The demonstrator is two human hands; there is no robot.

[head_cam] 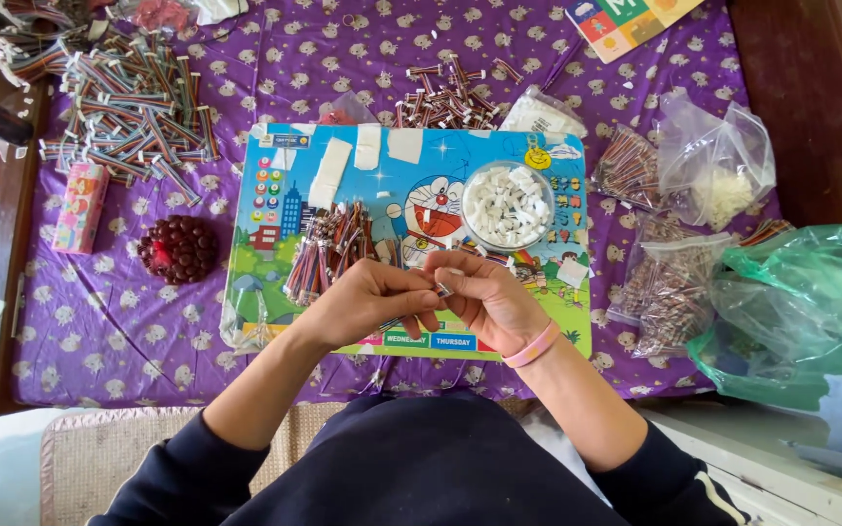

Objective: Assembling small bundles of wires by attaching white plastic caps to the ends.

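Note:
My left hand (367,300) and my right hand (487,297) meet over the near edge of a colourful cartoon board (294,175). Both pinch a short multicoloured ribbon cable piece (440,289) between their fingertips. A pink band circles my right wrist. Just beyond my left hand lies a loose heap of the same cable pieces (328,248). A clear round bowl of small white connectors (507,205) stands on the board beyond my right hand.
Bundled ribbon cables (133,107) pile up at the far left, a smaller pile (445,97) behind the board. A dark red beaded ball (177,249) and pink box (80,206) lie left. Clear bags of parts (669,282) and a green plastic bag (811,302) crowd the right.

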